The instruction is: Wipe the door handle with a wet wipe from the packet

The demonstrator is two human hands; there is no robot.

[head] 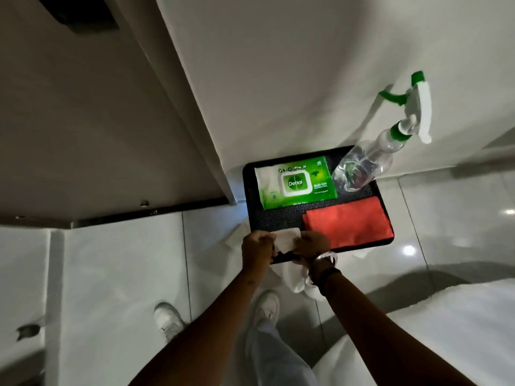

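Wipe: a white wet wipe (pixel 284 240) is pinched between the left hand (pixel 256 247) and right hand (pixel 313 245), over the near edge of the black tray (pixel 278 218).
Packet: the green packet (pixel 295 185) lies on the tray's far left, lid shut.
Door handle: not seen.
Advice: the wipe is best unfolded flat before wiping.

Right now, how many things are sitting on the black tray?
3: the green wipes packet at the back left, the spray bottle back right, the red cloth front right.

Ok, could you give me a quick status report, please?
Left hand and right hand both gripping one wet wipe. Packet shut on tray. Door handle not visible.
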